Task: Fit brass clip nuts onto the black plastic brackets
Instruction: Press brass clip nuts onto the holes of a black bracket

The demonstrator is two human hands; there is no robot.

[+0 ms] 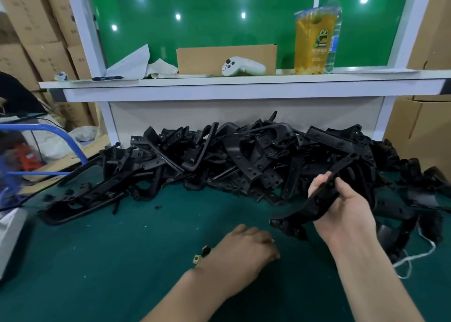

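Note:
A big heap of black plastic brackets lies across the back of the green mat. My right hand grips one long curved black bracket lifted just in front of the heap, its lower end pointing left. My left hand is knuckles-up on the mat with its fingers curled down, and a brass clip nut glints at its fingertips. Two loose brass clip nuts lie on the mat by the left wrist.
A white shelf runs above the heap, carrying a yellow drink cup, a water bottle, a white controller, a cardboard box and paper. Cardboard boxes stand at both sides. A blue frame is at the left. White string lies at the right.

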